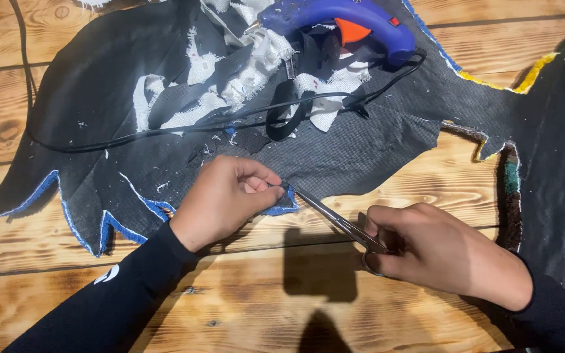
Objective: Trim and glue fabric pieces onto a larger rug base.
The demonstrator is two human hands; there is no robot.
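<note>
My left hand (225,196) pinches the lower edge of a dark grey fabric sheet (354,153) with blue trim, spread over a wooden table. My right hand (439,252) grips a pair of metal scissors (335,219) by the handles. The blades point up and left, with their tips at the fabric edge right beside my left fingertips. Both forearms wear dark long sleeves.
A blue glue gun (341,19) with an orange trigger lies at the top on white and dark fabric scraps (256,72). Its black cord (165,131) runs across the sheet to the left. A second dark fabric piece (557,144) with coloured edging lies at the right. The wooden table (243,294) shows below.
</note>
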